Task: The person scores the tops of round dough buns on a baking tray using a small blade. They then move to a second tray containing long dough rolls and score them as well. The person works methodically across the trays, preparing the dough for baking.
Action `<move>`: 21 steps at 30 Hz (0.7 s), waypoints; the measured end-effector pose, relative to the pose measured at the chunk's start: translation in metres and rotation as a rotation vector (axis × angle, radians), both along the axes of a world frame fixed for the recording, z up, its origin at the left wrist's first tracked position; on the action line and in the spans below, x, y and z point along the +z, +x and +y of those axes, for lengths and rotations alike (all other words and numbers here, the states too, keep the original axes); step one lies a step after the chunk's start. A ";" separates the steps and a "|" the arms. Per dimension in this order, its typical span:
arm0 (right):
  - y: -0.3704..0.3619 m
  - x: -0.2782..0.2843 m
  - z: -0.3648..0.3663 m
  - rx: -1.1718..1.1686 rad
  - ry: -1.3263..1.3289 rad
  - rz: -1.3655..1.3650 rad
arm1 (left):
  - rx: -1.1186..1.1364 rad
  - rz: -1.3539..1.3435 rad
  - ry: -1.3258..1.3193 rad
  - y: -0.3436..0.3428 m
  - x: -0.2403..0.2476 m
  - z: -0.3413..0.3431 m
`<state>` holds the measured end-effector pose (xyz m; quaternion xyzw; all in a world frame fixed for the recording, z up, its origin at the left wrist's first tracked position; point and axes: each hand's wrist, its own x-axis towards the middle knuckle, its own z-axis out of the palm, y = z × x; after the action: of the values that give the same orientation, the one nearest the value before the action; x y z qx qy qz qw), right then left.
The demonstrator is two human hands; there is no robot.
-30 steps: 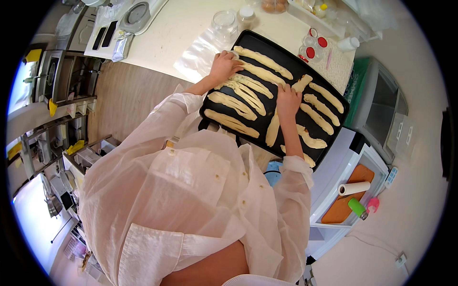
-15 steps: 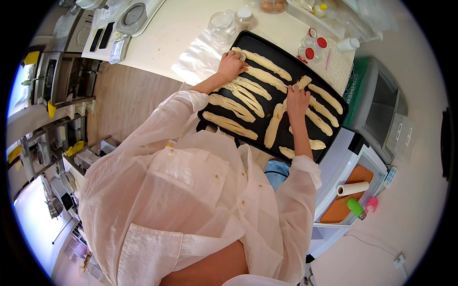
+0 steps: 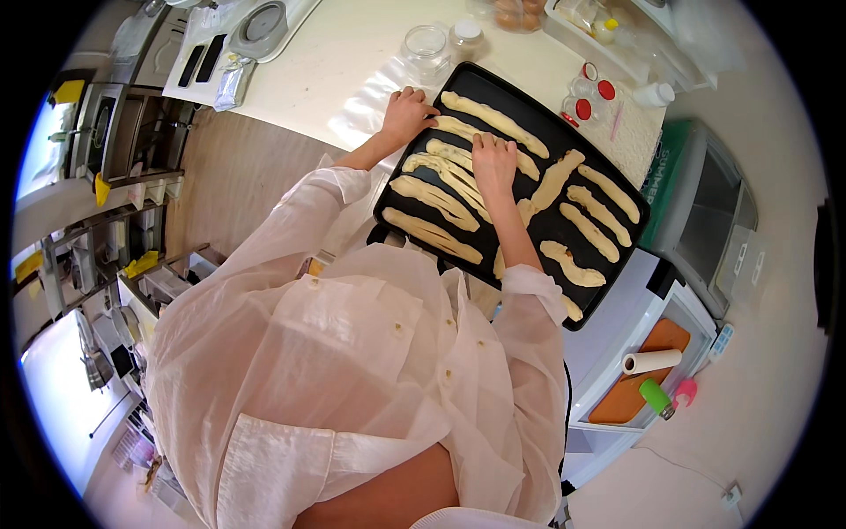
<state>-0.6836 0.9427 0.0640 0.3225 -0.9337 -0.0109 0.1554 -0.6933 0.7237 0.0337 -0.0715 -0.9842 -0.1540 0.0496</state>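
Note:
A black baking tray (image 3: 630, 231) carries several long, pale strips of raw dough, some split lengthwise or twisted. At the tray's upper left edge, my left hand (image 3: 410, 116) has its fingers closed on the left end of a dough strip (image 3: 454, 128), the second from the far edge. My right hand (image 3: 494, 163) reaches over the middle of the tray, its fingertips bunched on that same strip farther along. The hand hides part of the strip below its fingers. Right of my right hand, a dough strip (image 3: 555, 181) lies slanted across the tray's middle.
Behind the tray on the cream table (image 3: 352, 44) stand a glass jar (image 3: 425, 48) and a white-lidded jar (image 3: 465, 37). Clear plastic sheeting (image 3: 370, 101) lies beside its left edge. Red-lidded jars (image 3: 584, 108) and a white bottle (image 3: 654, 95) sit at right.
My right hand has moved left from the slanted strip at the tray's middle to the second strip. My left hand has shifted slightly left, still by that strip's end.

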 end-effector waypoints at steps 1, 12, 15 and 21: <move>-0.002 -0.002 0.002 -0.004 0.020 -0.006 | 0.009 -0.026 -0.003 0.000 -0.002 0.001; 0.020 0.007 0.084 -0.148 0.166 0.026 | 0.027 0.016 0.033 0.000 -0.006 0.008; 0.021 0.006 0.076 -0.150 0.180 0.024 | -0.035 0.072 0.064 -0.004 0.003 0.030; 0.022 0.002 0.076 -0.096 0.197 0.005 | -0.162 -0.016 -0.017 -0.021 0.000 0.071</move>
<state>-0.6617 1.0191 0.0662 0.2911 -0.9420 -0.1109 0.1247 -0.7147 0.7944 0.0339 -0.1500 -0.9769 -0.1495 0.0283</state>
